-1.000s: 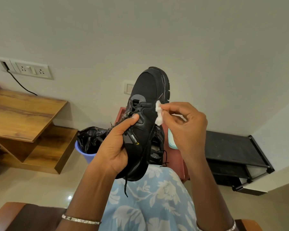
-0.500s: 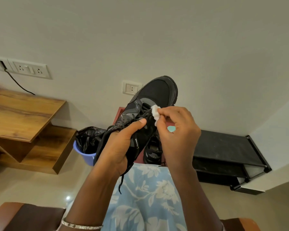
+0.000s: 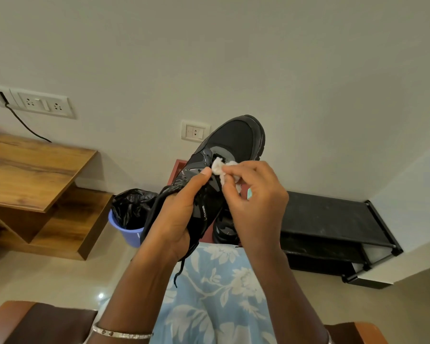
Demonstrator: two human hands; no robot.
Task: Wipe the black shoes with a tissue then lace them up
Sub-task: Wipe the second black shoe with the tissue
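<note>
We see the left hand (image 3: pixel 176 214) gripping the black shoe (image 3: pixel 236 135) round its heel and collar. The fingers are curled under the sole side and the thumb lies straight along the upper, up by the eyelets. The shoe is held in the air above the lap, clear of any surface, with its toe pointing up and to the right, just beside the small wall socket (image 3: pixel 195 131). A second ago the shoe stood steeper, with its toe higher against the wall and covering that socket; now it leans lower and the socket shows in full.

The right hand (image 3: pixel 256 202) pinches a bunched white tissue (image 3: pixel 219 166) between thumb and forefinger, with the other fingers loosely curled. The tissue presses on the grey patch at the top of the tongue and touches the tip of the left thumb. Earlier it hung as a strip against the shoe's side edge; since then it has shifted left onto the lace area and looks more crumpled.

One loose lace end (image 3: pixel 179 271) dangles below the left hand over the blue floral garment (image 3: pixel 216 294).

The second black shoe (image 3: pixel 224 229) stands on the red stool (image 3: pixel 176 167) behind the knees, largely hidden by the right hand.

To the left is a purple bin (image 3: pixel 129 235) lined with a black bag, beside the wooden desk (image 3: pixel 30 167). A black shoe rack (image 3: pixel 328 214) stands at the right.
</note>
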